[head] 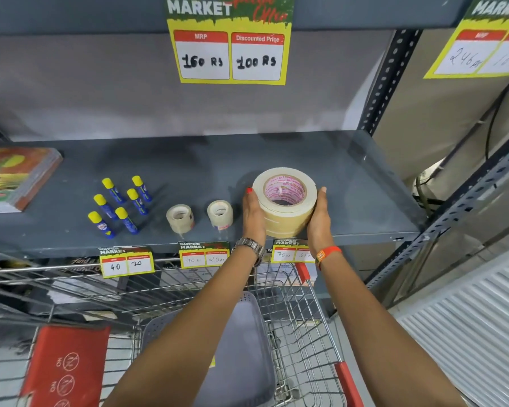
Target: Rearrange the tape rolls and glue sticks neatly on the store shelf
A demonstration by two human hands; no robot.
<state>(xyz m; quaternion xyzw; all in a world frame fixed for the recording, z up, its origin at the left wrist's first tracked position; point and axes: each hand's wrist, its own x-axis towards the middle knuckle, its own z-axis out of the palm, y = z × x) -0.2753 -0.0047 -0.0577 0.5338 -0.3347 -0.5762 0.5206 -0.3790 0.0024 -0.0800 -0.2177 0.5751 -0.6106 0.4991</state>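
A stack of large cream tape rolls [285, 211] stands near the front edge of the grey shelf [365, 201]. My left hand [253, 217] presses its left side and my right hand [319, 221] presses its right side, so both hold the stack between them. Left of it stand two small stacks of clear tape rolls [220, 214] [180, 217], side by side. Further left, several blue glue sticks with yellow caps [119, 205] stand upright in two rows.
A pile of notebooks [15, 177] lies at the shelf's left end. Price tags [203, 255] hang along the front edge and a big price sign [231, 42] hangs above. A wire shopping cart [291, 333] with a grey basket is below my arms.
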